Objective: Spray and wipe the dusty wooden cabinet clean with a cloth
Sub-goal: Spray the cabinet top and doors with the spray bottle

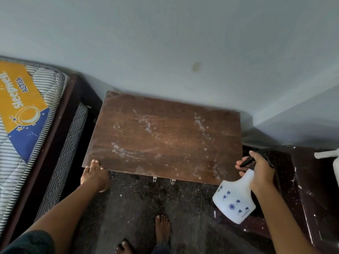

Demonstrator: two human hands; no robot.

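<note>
Centrally, a dusty wooden cabinet [165, 140] top; at its lower-left corner the left hand [95, 176] rests with fingers flat, while at lower right the right hand [261, 173] grips a white spray bottle [235, 200].

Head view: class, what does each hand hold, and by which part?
The right hand grips the spray bottle at its neck; left hand only touches the cabinet.

The wooden cabinet [165, 136] shows a flat brown top blotched with whitish dust. A translucent white spray bottle [234, 200] with blue flower prints hangs tilted off the cabinet's front right corner, held at its neck by the right hand [260, 173].
</note>
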